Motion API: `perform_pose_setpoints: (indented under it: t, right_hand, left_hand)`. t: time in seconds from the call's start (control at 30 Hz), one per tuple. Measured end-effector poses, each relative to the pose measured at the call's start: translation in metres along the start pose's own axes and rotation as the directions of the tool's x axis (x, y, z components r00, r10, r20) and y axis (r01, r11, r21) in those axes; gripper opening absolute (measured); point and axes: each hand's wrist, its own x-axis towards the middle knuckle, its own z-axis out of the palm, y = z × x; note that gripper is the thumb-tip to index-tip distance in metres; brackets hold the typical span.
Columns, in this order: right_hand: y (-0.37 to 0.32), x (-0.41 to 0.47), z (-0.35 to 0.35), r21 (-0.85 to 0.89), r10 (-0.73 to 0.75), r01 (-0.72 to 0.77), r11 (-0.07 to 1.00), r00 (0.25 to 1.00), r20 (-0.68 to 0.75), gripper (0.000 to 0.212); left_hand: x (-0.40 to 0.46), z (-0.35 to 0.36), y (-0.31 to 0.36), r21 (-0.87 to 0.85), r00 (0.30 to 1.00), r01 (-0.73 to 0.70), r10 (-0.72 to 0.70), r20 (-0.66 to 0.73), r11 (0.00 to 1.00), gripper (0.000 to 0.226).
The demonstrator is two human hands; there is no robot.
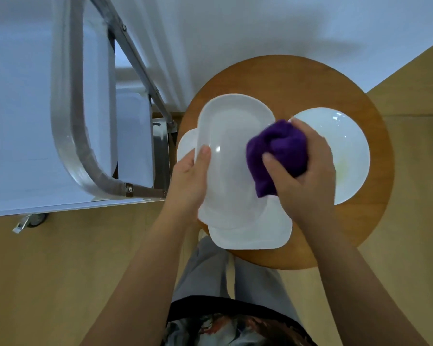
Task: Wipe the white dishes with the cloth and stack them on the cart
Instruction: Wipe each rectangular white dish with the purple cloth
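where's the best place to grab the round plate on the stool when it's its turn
Take the round plate by its far-right rim, coming in from the right. It lies flat on the stool, and that edge is bare with wood around it. Its left side is covered by the right hand and the cloth, so it is probably awkward to reach.

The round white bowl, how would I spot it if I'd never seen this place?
Find the round wooden table. The round white bowl sits on its right half, beyond the right hand gripping the purple cloth. It alone is circular; the white dishes beside it are rounded rectangles.
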Motion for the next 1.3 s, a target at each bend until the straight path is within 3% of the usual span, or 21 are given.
perform_pose_setpoints:
  t: [0.1,0.2,0.33,0.43,0.57,0.67,0.77,0.83,0.87,0.93,0.97,1.03,1.13,1.23,1.3]
  right_hand:
    - [-0.008,0.015,0.022,-0.105,-0.122,0.13,0.986,0.989,0.078,0.06]
    - [-0.01,0.0,0.042,-0.009,-0.144,0.151,0.988,0.954,0.265,0.056]
    - [0.005,-0.035,0.041,0.072,-0.246,0.245,0.967,0.816,0.523,0.056]
    - [0.022,-0.048,0.024,0.02,-0.187,0.228,0.973,0.74,0.646,0.052]
    - [0.031,-0.042,0.009,-0.244,-0.16,0.295,0.924,0.877,0.453,0.048]
    - [0.035,-0.044,0.011,-0.372,-0.194,0.375,0.849,0.877,0.44,0.061]
    - [0.038,-0.042,0.012,-0.373,-0.291,0.415,0.83,0.892,0.346,0.05]
    - [0.035,-0.038,0.009,-0.248,-0.327,0.395,0.885,0.904,0.275,0.035]
    - [0.033,-0.036,0.008,-0.149,-0.274,0.318,0.936,0.927,0.258,0.033]
    - [0.029,-0.033,0.001,0.071,0.026,-0.049,0.996,0.953,0.301,0.043]
    - [0.031,-0.031,-0.004,0.191,0.182,-0.266,0.945,0.91,0.372,0.043]
    - [0.038,-0.026,-0.016,0.378,0.291,-0.522,0.765,0.804,0.519,0.043]
    - [0.047,-0.022,-0.027,0.486,0.282,-0.682,0.546,0.696,0.66,0.05]
    - [0.056,-0.021,-0.031,0.509,0.363,-0.771,0.383,0.632,0.685,0.04]
    - [0.059,-0.019,-0.034,0.495,0.438,-0.797,0.347,0.604,0.665,0.031]
  left_hand:
    - [-0.007,0.013,0.002,-0.04,0.994,-0.048,0.052,0.1,0.998,0.022]
    - [-0.004,0.017,0.01,-0.125,0.996,-0.062,0.069,0.051,0.99,0.029]
    - [0.01,0.004,0.021,-0.236,0.998,-0.04,0.029,-0.049,0.971,0.026]
    - [0.015,-0.01,0.022,-0.265,0.996,0.03,-0.052,-0.077,0.964,0.017]
    - [0.016,-0.009,0.024,-0.317,0.973,0.202,-0.228,-0.047,0.927,0.015]
    - [0.016,0.0,0.028,-0.357,0.948,0.286,-0.316,-0.027,0.889,0.022]
    - [0.016,0.008,0.026,-0.308,0.93,0.338,-0.366,-0.037,0.889,0.027]
    - [0.016,0.005,0.025,-0.336,0.914,0.392,-0.404,0.038,0.856,0.039]
    - [0.017,0.002,0.022,-0.36,0.913,0.405,-0.395,0.106,0.84,0.048]
    - [0.019,-0.009,0.017,-0.343,0.917,0.399,-0.363,0.165,0.85,0.069]
    - [0.019,-0.015,0.013,-0.292,0.929,0.369,-0.347,0.128,0.882,0.075]
    - [0.02,-0.029,0.003,-0.135,0.972,0.233,-0.232,0.025,0.963,0.078]
    - [0.027,-0.05,-0.015,-0.176,0.976,0.093,-0.055,0.21,0.98,0.097]
    - [0.032,-0.066,-0.024,-0.337,0.939,0.172,-0.05,0.34,0.926,0.092]
    - [0.032,-0.066,-0.029,-0.339,0.925,0.215,-0.08,0.371,0.916,0.083]
